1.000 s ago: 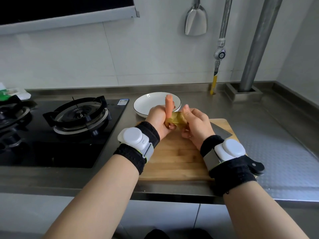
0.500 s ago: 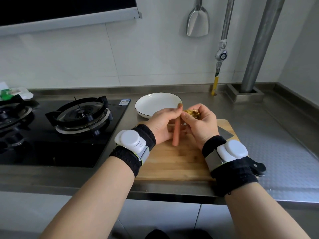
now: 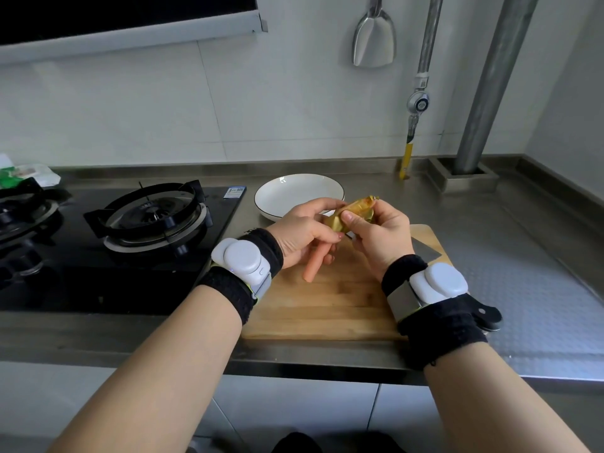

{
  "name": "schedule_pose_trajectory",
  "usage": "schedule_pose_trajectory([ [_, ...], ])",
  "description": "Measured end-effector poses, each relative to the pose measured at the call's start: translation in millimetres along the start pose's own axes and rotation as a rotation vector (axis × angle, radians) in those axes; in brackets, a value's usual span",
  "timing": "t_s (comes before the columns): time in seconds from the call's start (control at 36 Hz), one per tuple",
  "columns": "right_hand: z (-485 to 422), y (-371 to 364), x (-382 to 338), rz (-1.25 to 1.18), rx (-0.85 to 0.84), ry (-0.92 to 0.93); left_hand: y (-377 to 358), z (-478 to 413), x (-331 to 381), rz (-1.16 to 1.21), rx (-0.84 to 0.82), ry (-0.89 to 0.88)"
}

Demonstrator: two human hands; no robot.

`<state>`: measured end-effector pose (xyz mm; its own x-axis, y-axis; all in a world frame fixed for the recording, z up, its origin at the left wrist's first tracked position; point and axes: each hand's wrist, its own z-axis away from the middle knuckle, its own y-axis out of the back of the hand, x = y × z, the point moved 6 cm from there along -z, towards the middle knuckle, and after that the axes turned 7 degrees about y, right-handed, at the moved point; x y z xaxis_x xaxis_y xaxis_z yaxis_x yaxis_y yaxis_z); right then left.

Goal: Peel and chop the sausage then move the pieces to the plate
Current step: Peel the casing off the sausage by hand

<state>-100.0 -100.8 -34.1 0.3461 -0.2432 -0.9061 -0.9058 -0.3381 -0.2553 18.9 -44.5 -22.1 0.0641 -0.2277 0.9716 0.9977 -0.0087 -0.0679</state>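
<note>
Sausage (image 3: 314, 265) axis: slants down-left from left hand (image 3: 305, 233), which grips it
Right hand (image 3: 379, 237): pinches gold wrapper (image 3: 354, 212) above, up-right of sausage

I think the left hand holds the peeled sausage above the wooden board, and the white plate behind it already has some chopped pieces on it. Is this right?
One detail is wrong: the white plate has no pieces on it, as the head view shows. The left hand does hold the peeled sausage above the wooden board.
</note>
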Motion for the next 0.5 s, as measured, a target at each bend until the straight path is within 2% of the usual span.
schedule_pose_trajectory([
  [0.5, -3.3, 11.6, 1.5, -0.021, 0.126, -0.017, -5.5, 4.9, -2.4, -0.09, -0.125, 0.063],
])
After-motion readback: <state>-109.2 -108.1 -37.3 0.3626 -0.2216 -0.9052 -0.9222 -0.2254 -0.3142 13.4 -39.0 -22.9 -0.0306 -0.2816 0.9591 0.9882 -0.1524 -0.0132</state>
